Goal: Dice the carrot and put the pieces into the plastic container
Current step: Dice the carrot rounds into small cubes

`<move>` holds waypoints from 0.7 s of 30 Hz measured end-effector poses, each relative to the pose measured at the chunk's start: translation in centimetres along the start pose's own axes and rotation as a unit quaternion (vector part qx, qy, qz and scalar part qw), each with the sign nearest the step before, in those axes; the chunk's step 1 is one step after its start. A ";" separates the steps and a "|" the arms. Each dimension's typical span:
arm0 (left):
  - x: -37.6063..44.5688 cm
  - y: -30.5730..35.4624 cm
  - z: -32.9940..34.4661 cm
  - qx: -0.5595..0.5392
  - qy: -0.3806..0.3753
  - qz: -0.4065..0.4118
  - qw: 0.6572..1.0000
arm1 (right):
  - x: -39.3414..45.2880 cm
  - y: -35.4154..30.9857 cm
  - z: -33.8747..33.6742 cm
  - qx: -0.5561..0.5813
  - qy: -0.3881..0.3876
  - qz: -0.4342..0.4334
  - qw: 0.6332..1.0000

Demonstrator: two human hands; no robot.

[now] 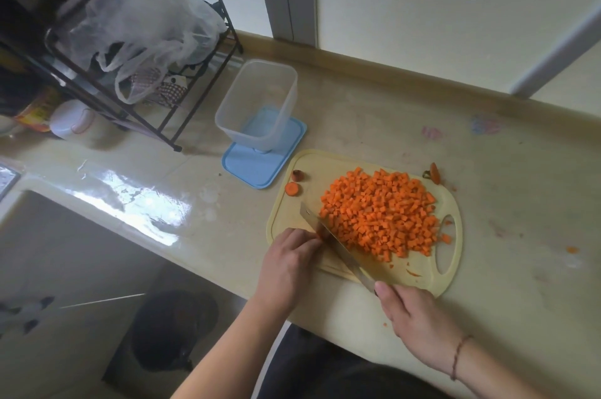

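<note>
orange carrot dice (379, 211), blue lid (250, 166)

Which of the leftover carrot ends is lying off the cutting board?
The orange carrot top with the green stub, on the counter past the yellow plastic cutting board; the other two ends sit on the board's far-left corner.

your right hand (419, 324): gripping the knife (335, 245)
your left hand (289, 265): fingertips against the blade
diced carrot (380, 216): heaped just past your fingers

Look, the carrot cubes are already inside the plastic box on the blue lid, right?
Not quite. The head view shows the plastic box standing on the blue lid, but it is empty. The carrot cubes are still heaped on the yellow cutting board.
</note>
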State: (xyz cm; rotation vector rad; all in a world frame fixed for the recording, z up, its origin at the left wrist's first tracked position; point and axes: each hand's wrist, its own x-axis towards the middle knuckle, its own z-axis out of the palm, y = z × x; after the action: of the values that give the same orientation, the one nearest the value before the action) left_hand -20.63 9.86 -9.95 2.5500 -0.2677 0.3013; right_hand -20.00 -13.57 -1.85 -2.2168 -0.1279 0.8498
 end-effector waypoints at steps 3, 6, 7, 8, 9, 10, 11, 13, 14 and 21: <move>0.2 0.3 -0.1 -0.023 0.007 -0.023 0.999 | -0.9 -0.5 0.1 0.022 0.014 -0.003 1.000; 0.5 0.7 -0.2 -0.040 0.026 -0.036 0.998 | -1.5 -1.3 -0.1 0.031 0.026 -0.031 0.999; 0.5 0.8 -0.2 -0.044 0.032 -0.037 0.998 | -1.6 -1.3 -0.2 0.028 0.022 -0.033 0.999; 0.4 0.8 -0.2 -0.048 0.037 -0.038 0.997 | -1.7 -1.2 -0.2 0.026 0.020 -0.031 0.999; 0.4 0.7 -0.1 -0.050 0.041 -0.039 0.997 | -1.7 -1.1 -0.2 0.024 0.018 -0.027 0.999; 0.3 0.6 -0.1 -0.050 0.044 -0.041 0.997 | -1.7 -0.9 -0.2 0.021 0.019 -0.022 0.999; 0.3 0.6 -0.1 -0.049 0.046 -0.042 0.997 | -1.6 -0.6 -0.1 0.015 0.022 -0.021 0.999; 0.4 0.5 0.0 -0.043 0.048 -0.038 0.997 | -1.4 -0.1 0.1 0.011 0.028 -0.022 0.999; 0.4 0.5 0.0 -0.041 0.049 -0.034 0.997 | -1.3 0.0 0.3 0.013 0.029 -0.025 0.999; 0.4 0.3 -0.2 -0.040 0.048 -0.017 0.998 | 0.0 -0.2 0.9 -0.046 0.009 -0.034 0.998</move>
State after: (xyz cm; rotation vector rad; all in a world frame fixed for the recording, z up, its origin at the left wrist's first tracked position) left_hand -20.39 9.64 -9.55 2.4509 -0.1946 0.3907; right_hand -20.53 -12.93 -2.14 -2.2923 -0.2369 0.8013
